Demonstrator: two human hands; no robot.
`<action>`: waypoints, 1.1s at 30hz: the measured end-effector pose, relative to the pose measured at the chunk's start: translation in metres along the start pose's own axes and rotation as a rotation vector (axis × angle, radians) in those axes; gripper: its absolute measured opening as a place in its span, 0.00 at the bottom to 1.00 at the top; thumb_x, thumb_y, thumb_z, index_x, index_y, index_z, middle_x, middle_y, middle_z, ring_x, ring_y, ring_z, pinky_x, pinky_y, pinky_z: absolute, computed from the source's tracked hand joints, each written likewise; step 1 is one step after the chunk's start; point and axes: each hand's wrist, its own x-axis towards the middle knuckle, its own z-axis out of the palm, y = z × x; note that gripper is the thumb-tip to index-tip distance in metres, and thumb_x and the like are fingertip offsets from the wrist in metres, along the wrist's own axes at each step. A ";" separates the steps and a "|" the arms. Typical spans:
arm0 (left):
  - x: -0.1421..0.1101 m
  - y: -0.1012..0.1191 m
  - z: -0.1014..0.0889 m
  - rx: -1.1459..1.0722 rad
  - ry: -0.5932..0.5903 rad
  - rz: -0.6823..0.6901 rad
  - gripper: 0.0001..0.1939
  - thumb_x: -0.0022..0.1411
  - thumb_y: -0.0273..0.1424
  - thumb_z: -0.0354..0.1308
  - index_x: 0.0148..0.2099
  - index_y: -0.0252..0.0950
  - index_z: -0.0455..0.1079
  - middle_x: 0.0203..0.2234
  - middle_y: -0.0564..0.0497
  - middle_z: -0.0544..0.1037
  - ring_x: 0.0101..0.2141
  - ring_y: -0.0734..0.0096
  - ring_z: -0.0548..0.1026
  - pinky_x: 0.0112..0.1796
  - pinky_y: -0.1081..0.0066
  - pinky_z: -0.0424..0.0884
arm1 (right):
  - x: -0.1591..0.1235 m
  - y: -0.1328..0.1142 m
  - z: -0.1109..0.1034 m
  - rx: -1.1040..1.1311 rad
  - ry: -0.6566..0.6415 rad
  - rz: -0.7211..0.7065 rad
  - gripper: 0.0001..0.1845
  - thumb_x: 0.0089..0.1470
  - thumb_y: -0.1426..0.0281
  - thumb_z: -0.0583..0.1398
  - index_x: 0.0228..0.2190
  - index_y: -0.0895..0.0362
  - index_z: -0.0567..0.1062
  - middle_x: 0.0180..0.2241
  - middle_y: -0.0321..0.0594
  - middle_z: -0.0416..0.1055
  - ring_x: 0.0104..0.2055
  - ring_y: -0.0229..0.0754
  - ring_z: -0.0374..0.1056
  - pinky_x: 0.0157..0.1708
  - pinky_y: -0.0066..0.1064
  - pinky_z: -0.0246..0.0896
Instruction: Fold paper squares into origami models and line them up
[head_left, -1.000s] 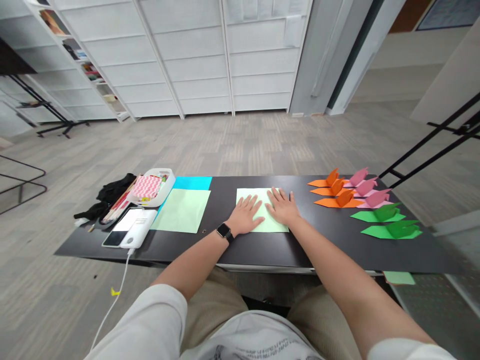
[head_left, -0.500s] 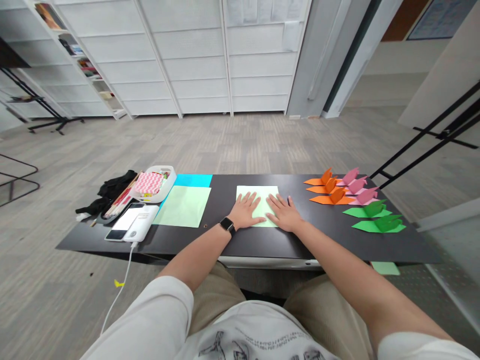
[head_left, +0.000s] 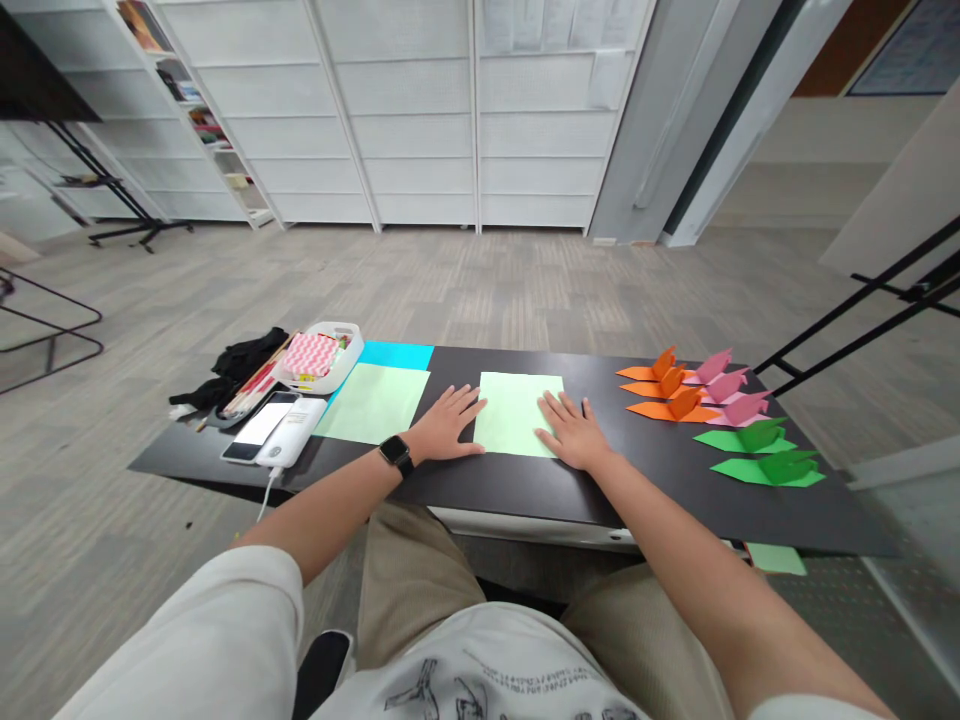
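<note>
dark worktop (head_left: pixel 517 488) carries a pale green sheet (head_left: pixel 514 412) between left grip (head_left: pixel 444 425), wide at its left edge, and right grip (head_left: pixel 576 436), wide across its right; smoothing seems in hand, the next move likely calling for a pinched edge.

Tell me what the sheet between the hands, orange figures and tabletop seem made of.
Sheet: matte paper, apparently, being thin, flat and crisp-edged.
Orange figures: probably matte paper, given the sharp folds.
Tabletop: smooth with a soft sheen and no visible grain, so perhaps laminate or painted metal; can't tell which.
</note>
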 end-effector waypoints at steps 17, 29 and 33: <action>0.093 0.018 0.006 -0.200 -0.027 0.172 0.35 0.58 0.52 0.73 0.60 0.39 0.73 0.57 0.41 0.78 0.58 0.47 0.76 0.62 0.52 0.69 | 0.090 0.061 -0.026 0.581 0.547 0.134 0.26 0.67 0.52 0.57 0.56 0.52 0.81 0.59 0.49 0.77 0.64 0.55 0.71 0.68 0.52 0.61; 0.089 0.003 0.020 -0.278 0.050 0.122 0.41 0.54 0.58 0.73 0.62 0.41 0.72 0.65 0.40 0.72 0.66 0.46 0.69 0.67 0.50 0.63 | 0.107 0.058 -0.001 0.859 0.857 0.344 0.18 0.62 0.58 0.58 0.44 0.54 0.83 0.44 0.45 0.82 0.46 0.50 0.78 0.49 0.42 0.73; 0.088 0.000 0.018 -0.297 0.071 0.091 0.34 0.57 0.52 0.74 0.60 0.42 0.73 0.61 0.44 0.76 0.62 0.50 0.73 0.65 0.51 0.65 | 0.110 0.059 -0.002 0.885 0.881 0.380 0.19 0.61 0.58 0.58 0.44 0.54 0.83 0.42 0.45 0.82 0.45 0.50 0.78 0.49 0.43 0.72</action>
